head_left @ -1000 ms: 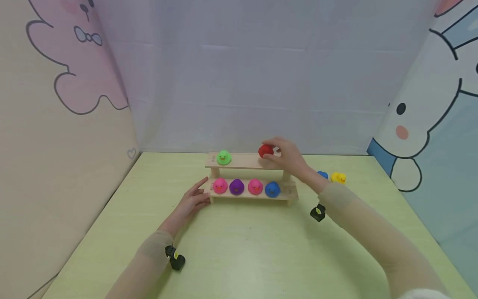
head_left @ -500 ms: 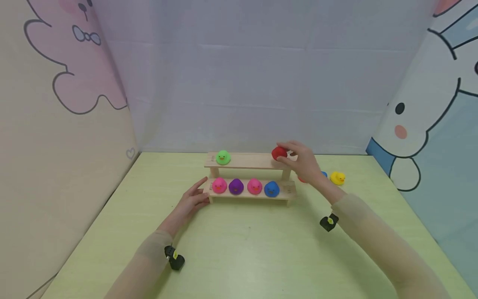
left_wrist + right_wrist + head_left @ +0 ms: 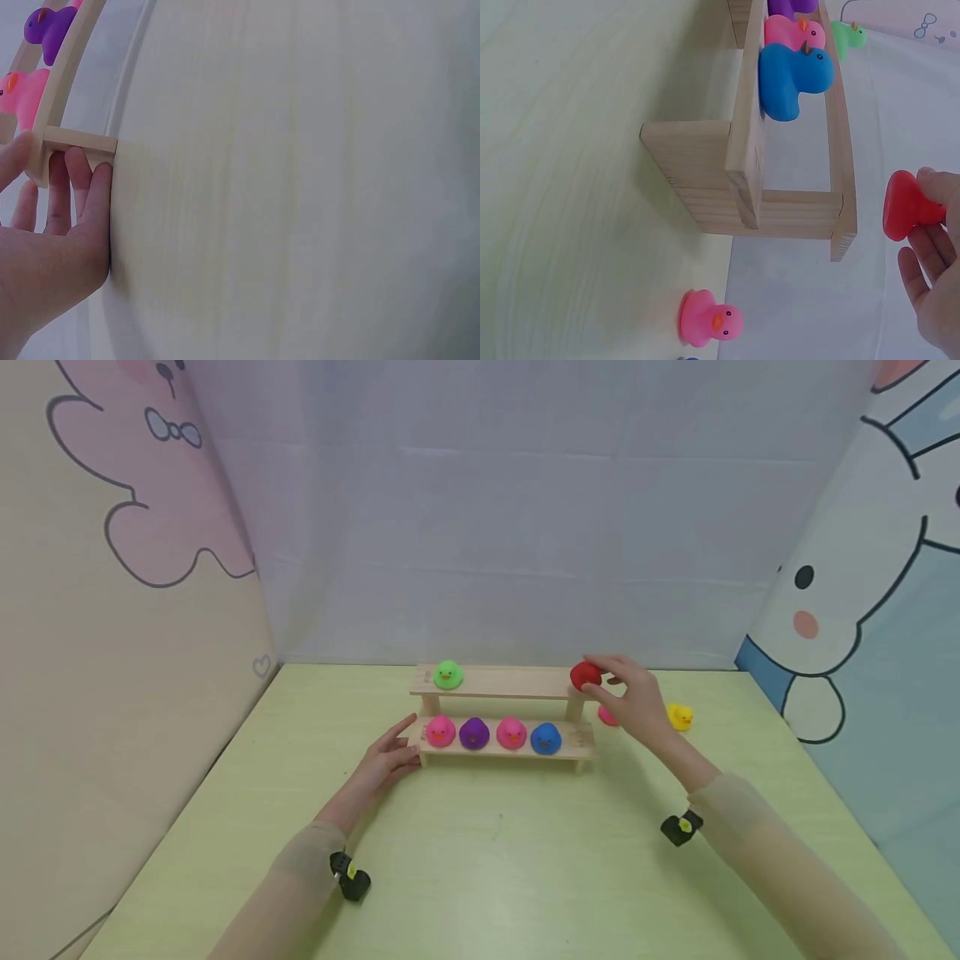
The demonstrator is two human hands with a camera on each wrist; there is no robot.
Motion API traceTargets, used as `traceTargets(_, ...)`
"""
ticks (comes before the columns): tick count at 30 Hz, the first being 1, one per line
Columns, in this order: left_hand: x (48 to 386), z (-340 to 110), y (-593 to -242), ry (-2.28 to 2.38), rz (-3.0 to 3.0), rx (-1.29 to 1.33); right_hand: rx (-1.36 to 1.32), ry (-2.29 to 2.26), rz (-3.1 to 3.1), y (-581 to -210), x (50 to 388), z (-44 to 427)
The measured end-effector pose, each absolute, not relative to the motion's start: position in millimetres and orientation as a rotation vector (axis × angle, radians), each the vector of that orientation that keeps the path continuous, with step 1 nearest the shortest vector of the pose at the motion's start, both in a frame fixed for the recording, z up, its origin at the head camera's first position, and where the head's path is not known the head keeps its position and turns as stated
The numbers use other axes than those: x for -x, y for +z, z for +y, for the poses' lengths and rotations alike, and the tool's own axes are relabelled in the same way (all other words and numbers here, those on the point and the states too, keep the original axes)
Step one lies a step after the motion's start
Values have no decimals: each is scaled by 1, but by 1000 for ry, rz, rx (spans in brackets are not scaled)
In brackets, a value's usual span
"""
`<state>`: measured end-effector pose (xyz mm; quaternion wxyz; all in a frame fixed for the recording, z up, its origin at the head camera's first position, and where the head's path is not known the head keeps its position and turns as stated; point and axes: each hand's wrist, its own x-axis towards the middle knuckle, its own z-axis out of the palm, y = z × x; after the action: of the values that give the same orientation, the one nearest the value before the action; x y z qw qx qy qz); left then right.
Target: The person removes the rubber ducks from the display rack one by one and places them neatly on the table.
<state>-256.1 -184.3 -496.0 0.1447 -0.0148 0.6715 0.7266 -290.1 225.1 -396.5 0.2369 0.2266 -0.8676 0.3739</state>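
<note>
My right hand (image 3: pixel 636 700) pinches a red toy duck (image 3: pixel 585 676) between thumb and fingers at the right end of the upper shelf. In the right wrist view, a gap shows between this red duck (image 3: pixel 904 206) and the wooden two-step rack (image 3: pixel 844 172). My left hand (image 3: pixel 378 768) touches the left end of the rack's lower step, its fingers (image 3: pixel 79 176) against the leg. On the upper shelf sits a green duck (image 3: pixel 448 674) at the left. Along the lower step stand a pink duck (image 3: pixel 440 731), a purple one (image 3: pixel 474 734), another pink one (image 3: pixel 512 733) and a blue one (image 3: pixel 546 738).
To the right of the rack, a pink duck (image 3: pixel 705 319) sits on the table (image 3: pixel 495 860), partly covered by my right hand in the head view. A yellow duck (image 3: pixel 680 717) is farther right. A pale cloth wall (image 3: pixel 487 527) rises behind the table.
My right hand has carried the red duck rightward along the upper shelf to its right end, and slightly lower. My left hand stays at the rack's left end.
</note>
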Motion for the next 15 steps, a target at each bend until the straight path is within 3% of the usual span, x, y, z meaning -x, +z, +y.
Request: traceTargets(15,255,-184,-495,2080,1927,41,-561,982,-2380,-417,273,247)
